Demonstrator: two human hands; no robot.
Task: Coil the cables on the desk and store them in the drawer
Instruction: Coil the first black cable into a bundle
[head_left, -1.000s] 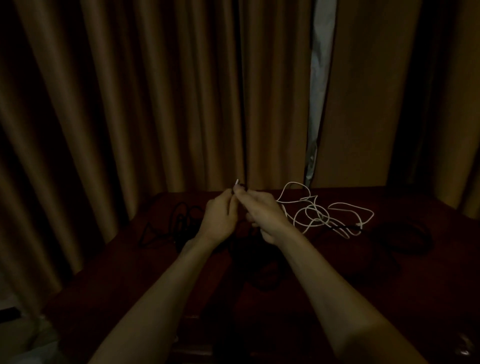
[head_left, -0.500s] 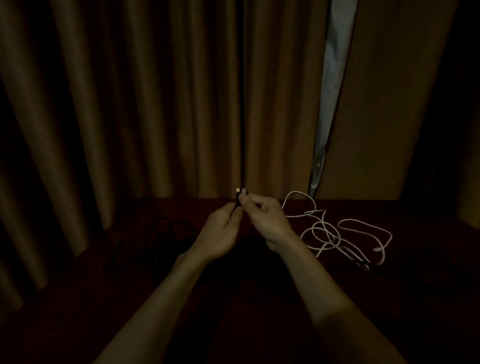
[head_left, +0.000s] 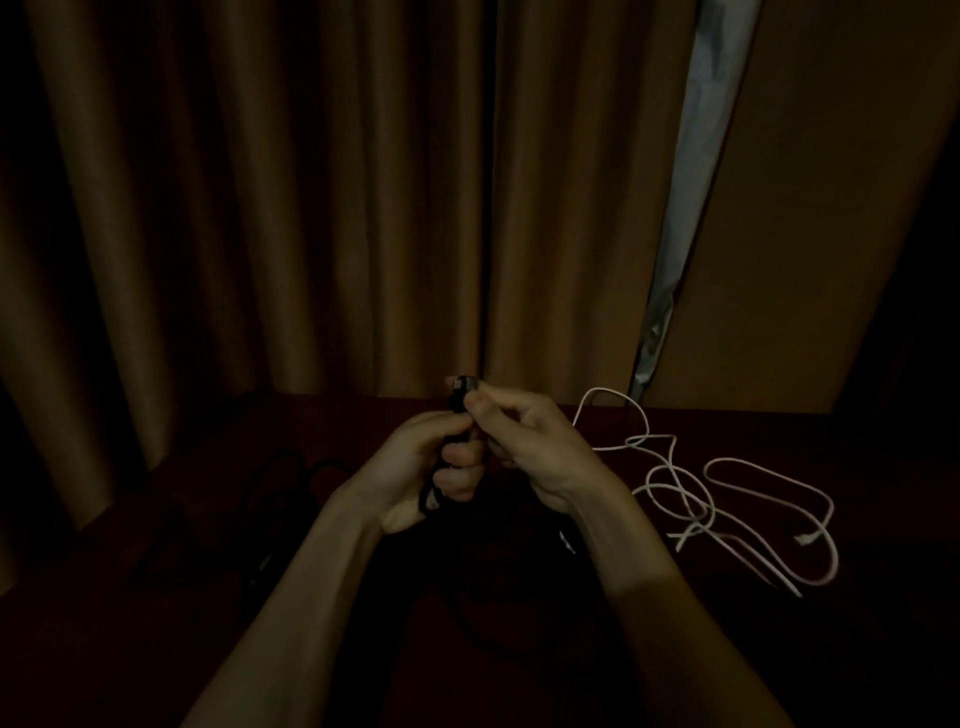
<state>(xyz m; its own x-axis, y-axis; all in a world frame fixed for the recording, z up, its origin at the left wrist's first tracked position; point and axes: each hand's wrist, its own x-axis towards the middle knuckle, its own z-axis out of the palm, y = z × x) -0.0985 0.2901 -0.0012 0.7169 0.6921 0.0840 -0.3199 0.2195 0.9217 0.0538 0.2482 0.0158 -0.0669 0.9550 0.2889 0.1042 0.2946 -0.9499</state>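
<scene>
Gripping black cable, left hand, right hand, white cable rightward

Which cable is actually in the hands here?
The black cable: the left hand grips it, the right hand pinches its plug end. The white cable at right and dark cables at left lie on the desk, untouched.

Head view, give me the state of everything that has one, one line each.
black cable, plug end raised, held by both hands.
left hand, grip curled round the black cable.
right hand, grip pinching the black cable's plug end.
white cable, loose and uncoiled on the desk, untouched.
dark cables, lying on the desk at left; too dim to tell if coiled.
curtains, drawn, narrow gap at right.
</scene>
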